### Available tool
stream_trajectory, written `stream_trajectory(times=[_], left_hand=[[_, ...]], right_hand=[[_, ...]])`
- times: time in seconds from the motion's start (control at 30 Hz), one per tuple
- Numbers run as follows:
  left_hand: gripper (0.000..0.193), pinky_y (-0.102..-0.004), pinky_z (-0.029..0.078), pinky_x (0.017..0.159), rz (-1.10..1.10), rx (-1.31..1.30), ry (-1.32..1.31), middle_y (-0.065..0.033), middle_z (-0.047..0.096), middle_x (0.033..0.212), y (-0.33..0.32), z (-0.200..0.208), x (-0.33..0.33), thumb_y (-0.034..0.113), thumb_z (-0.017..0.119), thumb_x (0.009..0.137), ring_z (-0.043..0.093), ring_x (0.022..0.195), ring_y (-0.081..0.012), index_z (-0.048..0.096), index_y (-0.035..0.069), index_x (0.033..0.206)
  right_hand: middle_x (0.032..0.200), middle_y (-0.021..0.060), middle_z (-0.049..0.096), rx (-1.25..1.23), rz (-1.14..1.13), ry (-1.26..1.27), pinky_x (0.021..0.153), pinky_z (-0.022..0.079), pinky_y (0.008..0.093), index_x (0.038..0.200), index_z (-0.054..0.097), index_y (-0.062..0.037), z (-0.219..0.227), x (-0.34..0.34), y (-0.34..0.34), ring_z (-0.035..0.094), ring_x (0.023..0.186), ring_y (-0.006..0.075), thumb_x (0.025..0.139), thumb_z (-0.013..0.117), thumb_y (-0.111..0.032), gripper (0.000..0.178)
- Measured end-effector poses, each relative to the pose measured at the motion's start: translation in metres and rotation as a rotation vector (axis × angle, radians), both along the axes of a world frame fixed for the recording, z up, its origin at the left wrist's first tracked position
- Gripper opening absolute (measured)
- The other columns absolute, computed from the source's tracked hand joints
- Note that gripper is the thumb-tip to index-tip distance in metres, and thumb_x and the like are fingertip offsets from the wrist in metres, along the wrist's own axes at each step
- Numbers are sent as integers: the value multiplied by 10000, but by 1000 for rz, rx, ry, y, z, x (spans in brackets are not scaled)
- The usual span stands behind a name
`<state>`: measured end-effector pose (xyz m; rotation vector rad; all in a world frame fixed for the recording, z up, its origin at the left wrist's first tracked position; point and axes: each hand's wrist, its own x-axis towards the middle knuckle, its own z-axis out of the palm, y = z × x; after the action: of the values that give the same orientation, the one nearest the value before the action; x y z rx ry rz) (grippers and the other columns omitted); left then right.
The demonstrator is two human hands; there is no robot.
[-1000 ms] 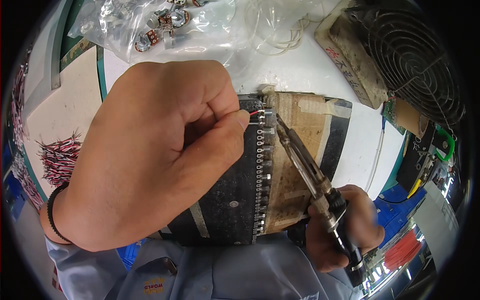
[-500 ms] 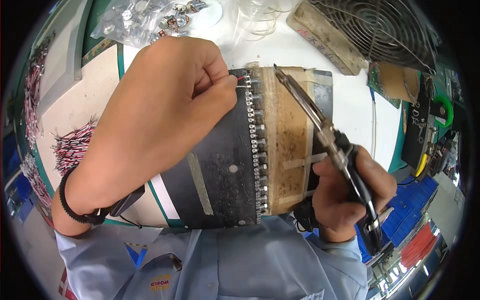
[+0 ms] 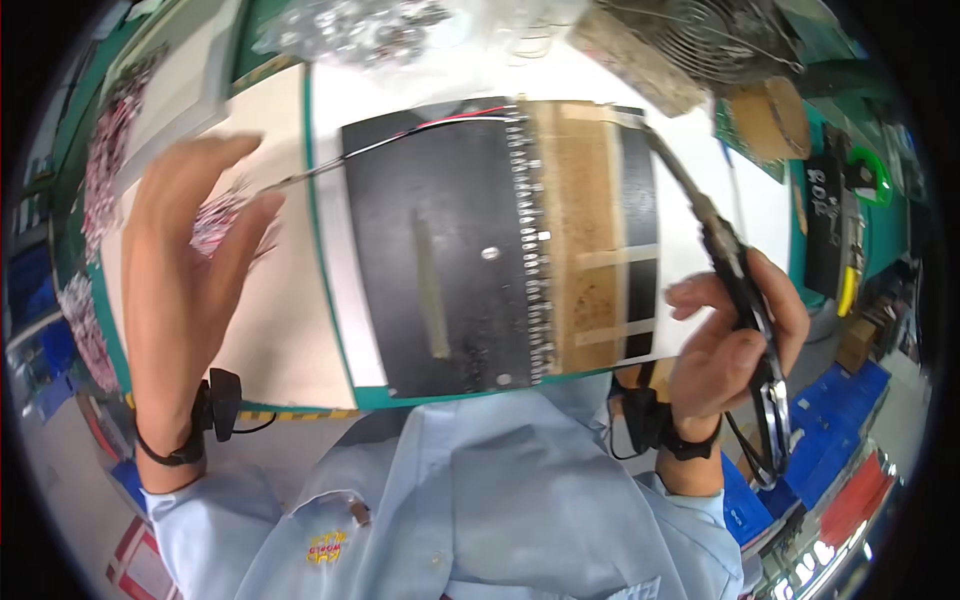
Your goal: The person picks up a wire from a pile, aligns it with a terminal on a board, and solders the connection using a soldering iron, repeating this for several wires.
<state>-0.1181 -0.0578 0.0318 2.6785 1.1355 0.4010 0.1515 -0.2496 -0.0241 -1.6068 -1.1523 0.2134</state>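
My left hand (image 3: 170, 240) is open, thumb and forefinger apart, above a bundle of short red, black and white wires (image 3: 218, 222). A red, white and dark wire (image 3: 395, 137) runs from the top of a row of small metal parts (image 3: 530, 230) across the black board (image 3: 440, 190) toward my left fingertips, whose fingers do not close on it. My right hand (image 3: 730, 335) grips a soldering iron (image 3: 735, 260), its slim tip pointing up and left past the taped brown strip (image 3: 585, 240) beside the row.
A clear bag of metal parts (image 3: 355, 30) lies at the back. Behind to the right are a worn block (image 3: 640, 60) and a round wire fan guard (image 3: 710, 40). More wire bundles (image 3: 112, 150) lie far left. A green tape roll (image 3: 872, 178) stands right.
My left hand has left the top of the metal row, moved left toward the wire bundle and opened. The soldering iron has shifted right, away from the row. The view has shifted slightly.
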Motion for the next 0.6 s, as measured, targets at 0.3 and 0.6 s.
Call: stream_trajectory(times=[0.3, 0.6], left_hand=[[163, -363, 474, 853, 22, -75, -42, -135, 667, 1030, -10, -60, -122, -38, 665, 793, 613, 961, -310, 632, -21, 951], [173, -233, 473, 737, 167, -190, -286, -111, 670, 854, 7, -34, -92, -6, 587, 930, 612, 757, -146, 628, 8, 1097]], right_hand=[[769, 212, 649, 104, 32, 57, 518, 462, 245, 1231, 454, 80, 4, -18, -3, 616, 598, 191, 982, 449, -483, 614], [816, 174, 667, 23, 125, 73, 601, 491, 265, 1241, 460, 64, 17, -48, -8, 629, 688, 179, 958, 519, -482, 618]])
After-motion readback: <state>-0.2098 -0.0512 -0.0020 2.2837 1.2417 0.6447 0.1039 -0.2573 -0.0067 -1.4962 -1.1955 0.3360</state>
